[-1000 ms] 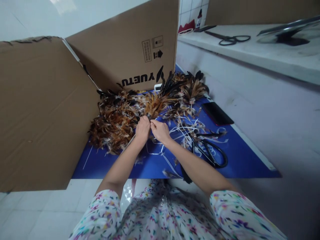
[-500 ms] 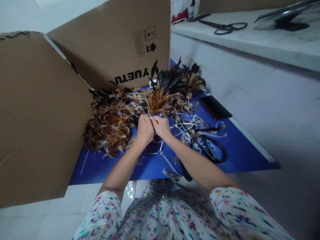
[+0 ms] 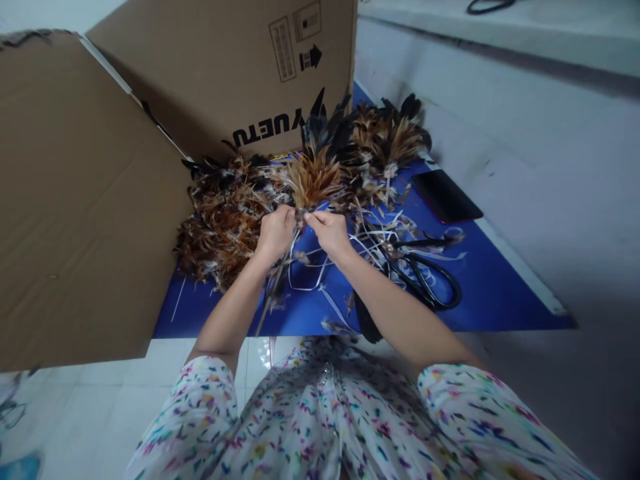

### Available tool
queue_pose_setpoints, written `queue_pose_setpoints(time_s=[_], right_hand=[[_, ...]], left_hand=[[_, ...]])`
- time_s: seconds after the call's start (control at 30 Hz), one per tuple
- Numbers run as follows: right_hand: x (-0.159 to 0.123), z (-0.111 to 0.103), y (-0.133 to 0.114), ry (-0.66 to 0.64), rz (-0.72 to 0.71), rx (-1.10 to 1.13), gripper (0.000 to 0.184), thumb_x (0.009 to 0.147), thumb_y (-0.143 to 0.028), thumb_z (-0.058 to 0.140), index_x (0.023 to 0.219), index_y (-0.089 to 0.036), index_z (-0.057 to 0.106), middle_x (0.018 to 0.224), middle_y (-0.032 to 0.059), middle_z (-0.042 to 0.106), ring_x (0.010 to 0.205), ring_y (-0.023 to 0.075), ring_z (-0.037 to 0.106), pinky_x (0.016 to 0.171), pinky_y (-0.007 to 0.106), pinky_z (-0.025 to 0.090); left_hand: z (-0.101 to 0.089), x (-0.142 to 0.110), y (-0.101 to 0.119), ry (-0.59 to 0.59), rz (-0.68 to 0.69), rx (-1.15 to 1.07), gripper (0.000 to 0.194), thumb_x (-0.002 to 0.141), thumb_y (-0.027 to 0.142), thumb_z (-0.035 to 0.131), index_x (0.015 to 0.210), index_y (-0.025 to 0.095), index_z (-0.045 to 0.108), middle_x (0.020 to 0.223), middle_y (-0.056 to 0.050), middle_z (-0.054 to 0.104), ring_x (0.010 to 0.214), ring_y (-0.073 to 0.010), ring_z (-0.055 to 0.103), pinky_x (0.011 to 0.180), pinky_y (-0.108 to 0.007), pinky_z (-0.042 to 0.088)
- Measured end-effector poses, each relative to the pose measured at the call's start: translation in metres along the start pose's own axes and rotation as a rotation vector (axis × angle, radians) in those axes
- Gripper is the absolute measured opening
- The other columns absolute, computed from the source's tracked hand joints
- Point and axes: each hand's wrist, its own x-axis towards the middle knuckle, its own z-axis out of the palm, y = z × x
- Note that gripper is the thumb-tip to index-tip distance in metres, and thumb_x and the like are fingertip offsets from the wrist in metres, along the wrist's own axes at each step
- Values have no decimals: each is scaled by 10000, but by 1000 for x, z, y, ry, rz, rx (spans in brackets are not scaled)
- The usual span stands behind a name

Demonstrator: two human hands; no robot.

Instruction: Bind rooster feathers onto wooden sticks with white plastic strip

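My left hand [image 3: 277, 233] and my right hand [image 3: 329, 233] are both closed in a pinch, a small gap apart, at the base of a feather bundle [image 3: 314, 177]. Its feathers are orange-brown low down and black at the tips, and they fan away from me. From between my hands a thin white plastic strip [image 3: 303, 288] hangs in a loop onto the blue tabletop [image 3: 305, 320]. What exactly each fingertip grips is too small to see. Black-handled scissors [image 3: 434, 283] rest among loose strips right of my right hand.
Left of my hands lies a heap of brown feathers [image 3: 220, 227], and more bundles [image 3: 393, 137] sit at the back right. A large cardboard box [image 3: 200, 80] walls in the left and back. A dark phone [image 3: 447, 195] lies near the right wall.
My hands have drawn apart from touching each other, leaving the bundle's base showing between them. The camera view has tipped downward, with the shelf scissors now mostly out of view.
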Motion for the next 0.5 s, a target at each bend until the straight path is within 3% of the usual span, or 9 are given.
queue_pose_setpoints(time_s=[0.2, 0.5], right_hand=[[-2, 0, -4, -31, 24, 17, 302, 765, -419, 557, 581, -181, 545, 549, -37, 397, 578, 99, 360, 581, 258, 287], [-1, -2, 11, -62, 70, -100, 324, 777, -362, 606, 527, -181, 509, 505, -53, 368, 526, 87, 333, 542, 266, 233]], left_hand=[[-7, 3, -3, 0, 23, -26, 246, 917, 270, 518, 967, 156, 730, 929, -55, 769, 874, -166, 685, 832, -258, 474], [9, 1, -11, 18, -47, -137, 177, 836, 243, 634, 937, 170, 760, 920, -36, 781, 839, -151, 703, 826, -246, 510]])
